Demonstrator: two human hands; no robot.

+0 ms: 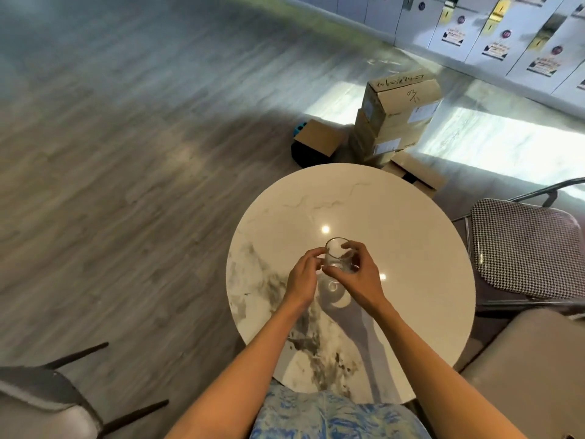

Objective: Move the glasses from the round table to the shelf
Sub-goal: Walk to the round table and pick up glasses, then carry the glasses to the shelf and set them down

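Note:
A clear drinking glass [336,253] is held upright just above the middle of the round marble table [411,236]. My left hand [302,278] wraps its left side and my right hand [357,274] wraps its right side, fingers curled on the wall. Below the glass, a faint glassy reflection or shadow lies on the tabletop; whether it is a second glass I cannot tell. No shelf is in view.
Stacked cardboard boxes [395,118] stand on the floor beyond the table. A houndstooth chair [525,248] sits at the right, a beige seat [531,369] at the lower right, a grey chair [47,403] at the lower left. White lockers [493,30] line the far wall.

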